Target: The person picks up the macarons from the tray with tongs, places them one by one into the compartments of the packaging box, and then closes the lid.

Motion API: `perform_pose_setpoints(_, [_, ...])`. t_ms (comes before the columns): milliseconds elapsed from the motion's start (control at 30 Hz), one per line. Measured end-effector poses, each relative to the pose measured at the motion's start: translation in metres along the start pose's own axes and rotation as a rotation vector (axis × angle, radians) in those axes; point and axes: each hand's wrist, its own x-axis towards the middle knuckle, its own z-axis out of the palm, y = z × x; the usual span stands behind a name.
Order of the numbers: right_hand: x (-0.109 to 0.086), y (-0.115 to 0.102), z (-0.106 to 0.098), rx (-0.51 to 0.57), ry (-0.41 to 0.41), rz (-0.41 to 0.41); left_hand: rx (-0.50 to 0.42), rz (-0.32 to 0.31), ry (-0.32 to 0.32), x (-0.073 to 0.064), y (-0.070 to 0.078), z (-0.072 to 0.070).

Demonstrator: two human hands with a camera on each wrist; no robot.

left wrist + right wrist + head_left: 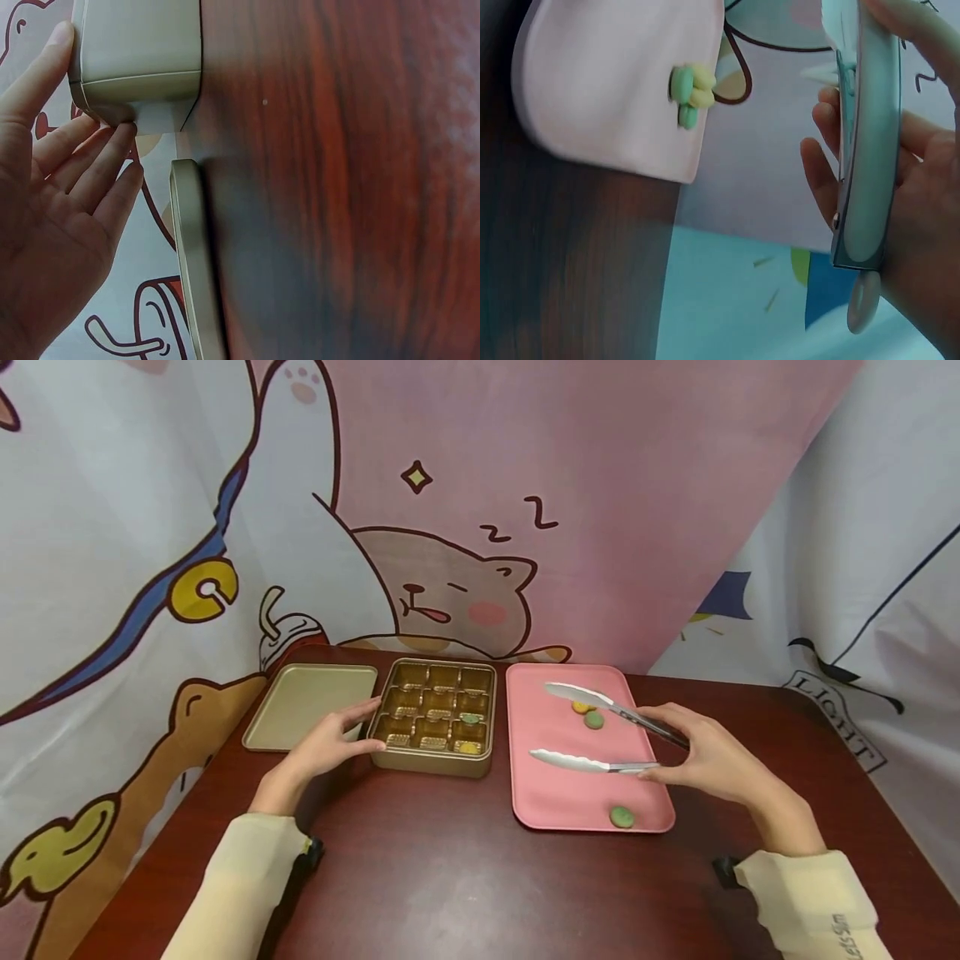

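Observation:
At the left corner of a gold box (431, 764) with nine compartments, my left hand (326, 745) holds on, thumb at the rim and fingertips against the left side wall (142, 109). A green macaron (470, 718) lies in the middle compartment of its right column, a yellow macaron (470, 747) in the front one. My right hand (701, 756) grips metal tongs (573, 762) with white tips, their arms spread wide over the pink tray (555, 806). Between the arms in this view lie a green macaron (593, 719) and yellow ones (581, 706). Another green macaron (622, 817) sits near the tray's front edge.
A flat gold lid (311, 706) lies left of the box, near the left forearm. The dark wooden table (450, 860) runs back to a printed cloth (600, 527) hanging behind it. Cloth also hangs along the left and right sides.

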Motion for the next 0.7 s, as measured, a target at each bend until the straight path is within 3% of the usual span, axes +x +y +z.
perform_pose_setpoints(367, [-0.043, 0.031, -0.015, 0.047, 0.022, -0.058, 0.003, 0.004, 0.005, -0.005, 0.0, 0.004])
perform_pose_setpoints(700, [-0.067, 0.065, -0.026, -0.068, -0.035, -0.034, -0.006, 0.009, 0.016, -0.002, 0.001, 0.001])
